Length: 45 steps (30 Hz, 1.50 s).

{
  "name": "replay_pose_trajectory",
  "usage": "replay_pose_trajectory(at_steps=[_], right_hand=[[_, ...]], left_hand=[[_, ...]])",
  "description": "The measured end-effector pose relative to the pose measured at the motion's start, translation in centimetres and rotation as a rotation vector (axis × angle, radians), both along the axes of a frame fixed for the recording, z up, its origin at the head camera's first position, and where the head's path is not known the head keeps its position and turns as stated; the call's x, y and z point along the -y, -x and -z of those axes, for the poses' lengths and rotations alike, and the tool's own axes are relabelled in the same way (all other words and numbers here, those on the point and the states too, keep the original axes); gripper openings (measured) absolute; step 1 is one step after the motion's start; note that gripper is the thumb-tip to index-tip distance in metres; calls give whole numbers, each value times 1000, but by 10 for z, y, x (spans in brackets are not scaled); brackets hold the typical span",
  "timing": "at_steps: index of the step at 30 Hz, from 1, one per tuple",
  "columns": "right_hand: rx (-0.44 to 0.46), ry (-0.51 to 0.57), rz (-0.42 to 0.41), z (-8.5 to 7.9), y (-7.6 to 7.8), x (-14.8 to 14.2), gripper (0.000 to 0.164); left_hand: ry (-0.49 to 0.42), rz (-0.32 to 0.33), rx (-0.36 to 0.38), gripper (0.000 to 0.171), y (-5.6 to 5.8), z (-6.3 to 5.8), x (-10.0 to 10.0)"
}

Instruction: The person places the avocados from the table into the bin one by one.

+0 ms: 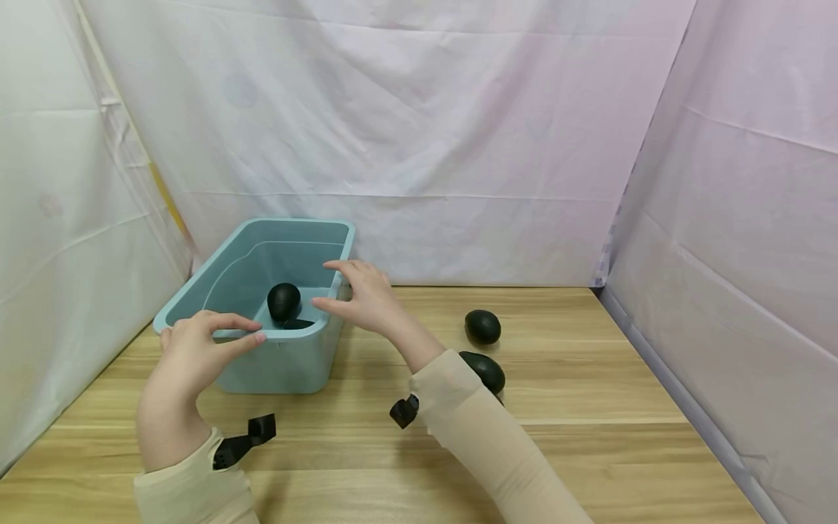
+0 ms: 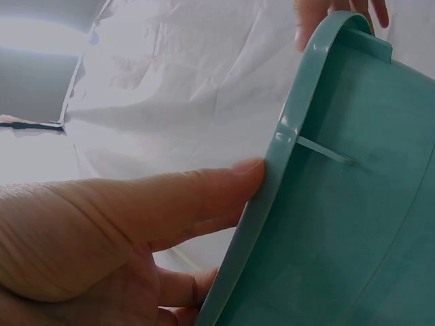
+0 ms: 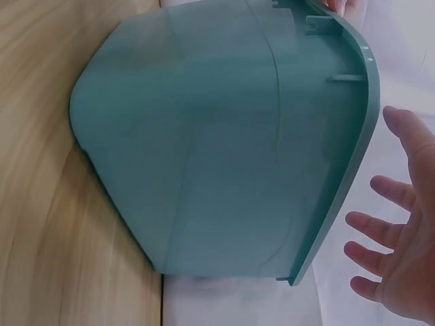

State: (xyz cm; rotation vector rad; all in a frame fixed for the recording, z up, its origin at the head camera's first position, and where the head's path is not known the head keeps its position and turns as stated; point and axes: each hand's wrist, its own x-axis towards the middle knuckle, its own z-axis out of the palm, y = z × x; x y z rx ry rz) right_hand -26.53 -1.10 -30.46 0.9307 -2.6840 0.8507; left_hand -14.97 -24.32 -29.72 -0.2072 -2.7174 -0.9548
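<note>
No lettering, label, brand, number or sign can be read in any of the three views.

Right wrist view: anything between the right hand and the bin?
Nothing lies there; in the right wrist view the gap from the right hand to the bin is bare, with white cloth showing behind.

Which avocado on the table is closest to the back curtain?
The fully visible avocado on the table; the one in front is partly hidden by the right sleeve.
</note>
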Motion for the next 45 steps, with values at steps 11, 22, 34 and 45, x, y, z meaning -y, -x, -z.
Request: replay_pose_trajectory(at_steps=[11,22,34,45], right_hand=[[19,18,37,1,10,-25,68],[20,10,89,-5,16,-57,67],[23,30,124,2,23,-89,67],[65,47,163,7,22,-115,70]], left_hand=[[-3,2,2,32,-1,0,1],[-7,5,9,33,-2,0,1],[-11,0,9,32,-2,0,1],[-13,2,20,33,-2,0,0]])
